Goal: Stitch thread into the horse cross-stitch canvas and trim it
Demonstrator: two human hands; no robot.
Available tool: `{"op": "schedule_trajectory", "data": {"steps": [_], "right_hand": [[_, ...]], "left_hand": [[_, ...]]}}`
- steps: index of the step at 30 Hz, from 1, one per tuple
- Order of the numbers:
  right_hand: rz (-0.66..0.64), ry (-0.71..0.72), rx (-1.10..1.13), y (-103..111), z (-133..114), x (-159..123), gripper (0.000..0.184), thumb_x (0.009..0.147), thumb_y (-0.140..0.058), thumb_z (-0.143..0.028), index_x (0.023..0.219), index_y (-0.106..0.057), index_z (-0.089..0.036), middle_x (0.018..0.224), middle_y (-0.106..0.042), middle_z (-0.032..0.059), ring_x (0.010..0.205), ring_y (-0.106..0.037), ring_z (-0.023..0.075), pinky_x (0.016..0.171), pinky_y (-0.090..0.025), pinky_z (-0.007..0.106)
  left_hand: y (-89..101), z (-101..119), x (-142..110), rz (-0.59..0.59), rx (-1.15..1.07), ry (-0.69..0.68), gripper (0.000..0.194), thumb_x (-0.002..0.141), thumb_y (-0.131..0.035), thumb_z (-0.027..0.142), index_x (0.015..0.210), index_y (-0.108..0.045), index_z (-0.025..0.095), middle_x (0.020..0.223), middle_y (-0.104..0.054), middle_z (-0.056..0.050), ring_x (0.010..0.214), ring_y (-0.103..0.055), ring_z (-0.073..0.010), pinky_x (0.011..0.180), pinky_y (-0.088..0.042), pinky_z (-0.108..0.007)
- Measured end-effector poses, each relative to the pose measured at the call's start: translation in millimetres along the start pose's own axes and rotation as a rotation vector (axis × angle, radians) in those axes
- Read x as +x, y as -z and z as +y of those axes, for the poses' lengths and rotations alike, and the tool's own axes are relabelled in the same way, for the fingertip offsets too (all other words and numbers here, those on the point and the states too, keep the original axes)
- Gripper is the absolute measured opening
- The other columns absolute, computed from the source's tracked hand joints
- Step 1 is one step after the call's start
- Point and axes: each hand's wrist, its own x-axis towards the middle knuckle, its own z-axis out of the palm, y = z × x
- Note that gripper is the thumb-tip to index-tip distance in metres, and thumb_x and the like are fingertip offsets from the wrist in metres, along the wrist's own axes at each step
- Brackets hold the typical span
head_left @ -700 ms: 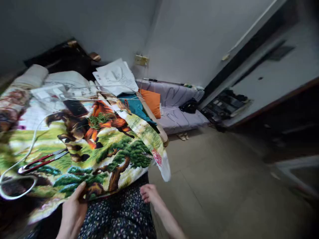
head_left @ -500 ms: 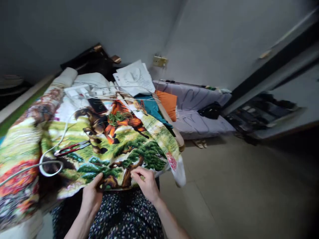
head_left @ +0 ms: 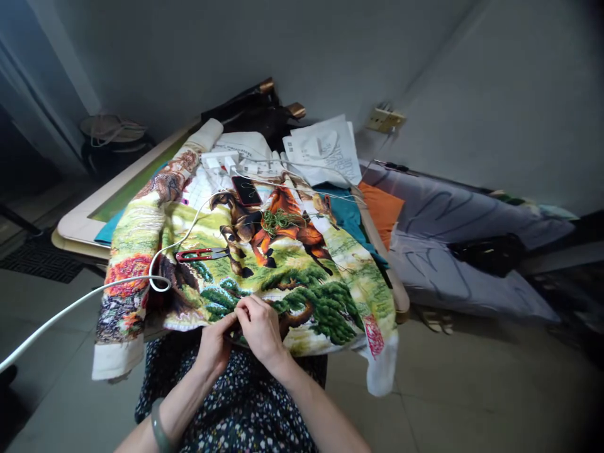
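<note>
Beyond the table point(head_left: 78, 221), a black bag point(head_left: 488, 253) lies on the sofa point(head_left: 436, 267), and an orange cloth point(head_left: 383, 207) hangs beside it.

Hands point(head_left: 238, 336) together at edge of embroidery point(head_left: 202, 214) (red-handled snips point(head_left: 201, 254) on top).

So the worktop point(head_left: 78, 221) is pale-rimmed with rounded corners and a green panel point(head_left: 126, 182), pretty much buried. A big embroidered cloth point(head_left: 283, 277) covers most of it, rolled up along the left and draping over the near edge. Teal fabric point(head_left: 346, 211) pokes out from underneath on both sides, and some dark stuff point(head_left: 250, 116) is piled at the far end.
</note>
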Motion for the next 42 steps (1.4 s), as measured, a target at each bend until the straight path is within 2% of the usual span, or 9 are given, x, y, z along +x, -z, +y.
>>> {"op": "schedule_trajectory", "data": {"steps": [3,8,13,16,19,22,26,30,42], "right_hand": [[0.043,-0.009,0.224,3.0,-3.5,0.1,0.015,0.094,-0.052,-0.018,0.081,-0.058,-0.02,0.08,-0.065,0.0033,0.074,-0.063,0.017,0.07,-0.05,0.027],[0.017,-0.273,0.895,9.2,-2.7,10.9,0.021,0.096,-0.057,-0.04,0.088,-0.049,-0.022,0.068,-0.062,-0.004,0.047,-0.056,0.0109,0.05,-0.051,0.023],[0.331,-0.315,1.199,38.7,-1.9,36.4,0.035,0.081,-0.077,-0.042,0.086,-0.048,-0.023,0.06,-0.056,-0.0092,0.045,-0.053,0.0087,0.045,-0.046,0.019],[0.5,-0.254,1.148,61.6,-0.6,44.8,0.036,0.078,-0.08,-0.041,0.086,-0.05,-0.022,0.061,-0.06,-0.0079,0.05,-0.058,0.0096,0.052,-0.05,0.02],[0.467,-0.24,1.082,70.7,3.1,41.4,0.034,0.082,-0.077,-0.043,0.085,-0.05,-0.022,0.061,-0.062,-0.0071,0.051,-0.06,0.0108,0.055,-0.052,0.022],[0.165,-0.258,0.947,64.2,6.4,27.6,0.027,0.091,-0.066,-0.044,0.086,-0.051,-0.022,0.06,-0.061,-0.0066,0.046,-0.056,0.0104,0.048,-0.046,0.021],[-0.232,-0.136,0.49,47.4,4.9,6.6,0.013,0.094,-0.055,-0.025,0.09,-0.067,-0.021,0.063,-0.065,-0.0031,0.05,-0.057,0.0115,0.052,-0.044,0.022],[-0.204,-0.02,0.138,38.6,-0.2,-1.5,0.024,0.09,-0.056,-0.015,0.088,-0.078,-0.022,0.08,-0.077,0.0016,0.069,-0.068,0.0158,0.07,-0.048,0.025],[-0.192,-0.002,-0.045,34.4,-1.1,-1.1,0.026,0.087,-0.059,-0.01,0.092,-0.082,-0.021,0.078,-0.079,0.0022,0.062,-0.07,0.0168,0.067,-0.047,0.024]], "left_hand": [[-2.5,3.1,-3.9,0.029,-0.027,0.007,0.029,0.048,-0.092,0.029,0.068,-0.08,0.012,0.071,-0.078,-0.006,0.067,-0.067,-0.0188,0.071,-0.054,-0.032],[-7.6,7.3,-8.4,0.068,-0.019,0.007,0.031,0.052,-0.092,0.03,0.073,-0.078,0.011,0.073,-0.077,-0.007,0.072,-0.069,-0.0218,0.073,-0.055,-0.035],[-7.4,5.4,-6.3,0.076,-0.062,0.045,0.03,0.06,-0.088,0.022,0.087,-0.078,0.014,0.09,-0.08,-0.008,0.087,-0.073,-0.0251,0.084,-0.058,-0.038],[-6.7,5.1,-6.2,0.053,-0.071,0.077,0.028,0.064,-0.085,0.021,0.089,-0.078,0.014,0.091,-0.081,-0.009,0.089,-0.074,-0.0269,0.085,-0.059,-0.04],[-7.9,6.8,-7.8,0.06,-0.065,0.102,0.023,0.065,-0.084,0.019,0.086,-0.077,0.012,0.086,-0.08,-0.009,0.083,-0.074,-0.0259,0.081,-0.059,-0.038],[-9.6,8.9,-10.0,0.071,-0.075,0.103,0.024,0.063,-0.085,0.017,0.086,-0.078,0.012,0.086,-0.08,-0.008,0.078,-0.073,-0.0228,0.077,-0.058,-0.035],[-8.1,10.2,-11.5,0.07,-0.058,0.116,0.026,0.057,-0.088,0.019,0.078,-0.077,0.009,0.077,-0.079,-0.008,0.068,-0.069,-0.0193,0.068,-0.055,-0.031],[-4.5,9.8,-10.7,0.06,-0.057,0.129,0.027,0.053,-0.091,0.022,0.073,-0.078,0.009,0.071,-0.077,-0.006,0.065,-0.067,-0.0175,0.067,-0.053,-0.03],[-4.9,10.5,-10.7,0.07,-0.055,0.149,0.026,0.05,-0.091,0.023,0.067,-0.077,0.009,0.066,-0.075,-0.006,0.061,-0.064,-0.0159,0.062,-0.051,-0.028]]}}
